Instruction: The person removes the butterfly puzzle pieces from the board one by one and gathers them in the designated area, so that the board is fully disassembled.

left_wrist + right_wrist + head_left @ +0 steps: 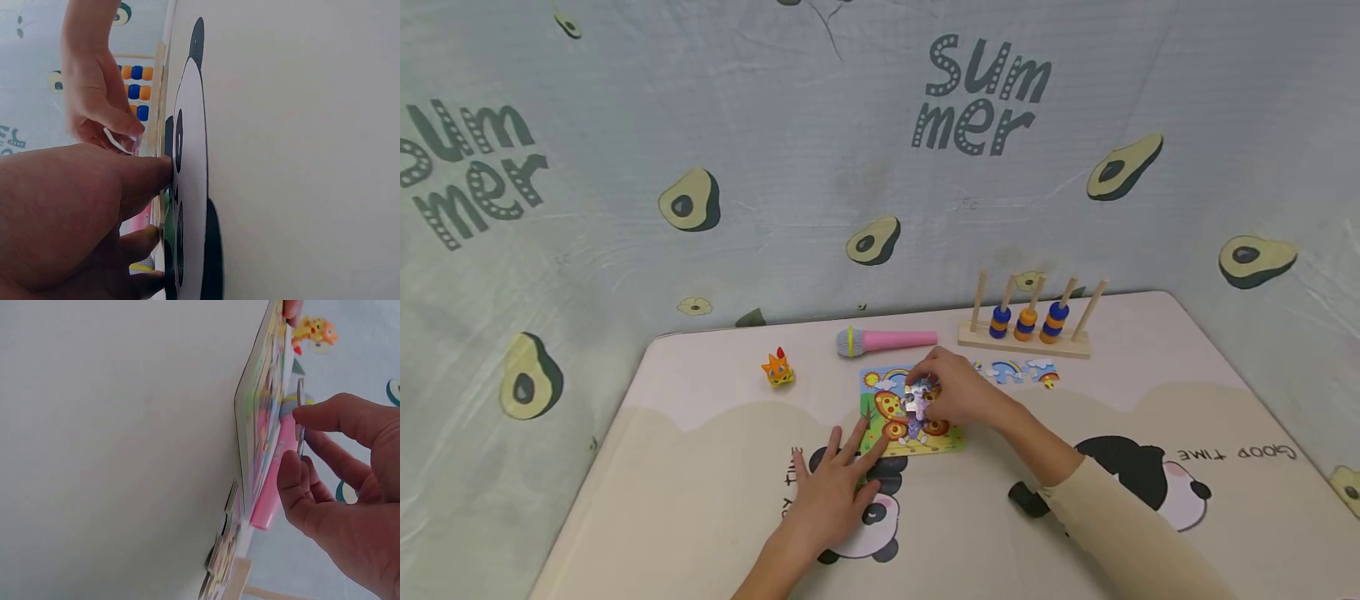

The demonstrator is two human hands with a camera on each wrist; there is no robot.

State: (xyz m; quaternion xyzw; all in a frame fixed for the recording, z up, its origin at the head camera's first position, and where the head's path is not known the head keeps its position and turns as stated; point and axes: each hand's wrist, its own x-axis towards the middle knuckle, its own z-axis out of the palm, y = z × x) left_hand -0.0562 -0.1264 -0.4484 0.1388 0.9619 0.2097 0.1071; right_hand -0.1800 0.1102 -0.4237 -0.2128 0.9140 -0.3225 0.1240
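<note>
A butterfly jigsaw puzzle (880, 400) lies flat on the table. Above its middle, my right hand (958, 390) pinches a puzzle piece (916, 400) between thumb and fingers. In the right wrist view that puzzle piece (300, 394) is seen edge-on, held apart from the board. My left hand (833, 496) lies with spread fingers at the puzzle's near left corner, its fingertips on or beside the edge. Loose puzzle pieces (1011, 372) lie in a row right of the board, partly hidden behind my right hand.
A pink toy microphone (898, 340) lies behind the puzzle. To its right stands a wooden bead rack (1022, 340) with blue and orange beads. A small orange and yellow toy figure (778, 368) sits at the back left. Avocado-print fabric (790, 167) hangs behind the table.
</note>
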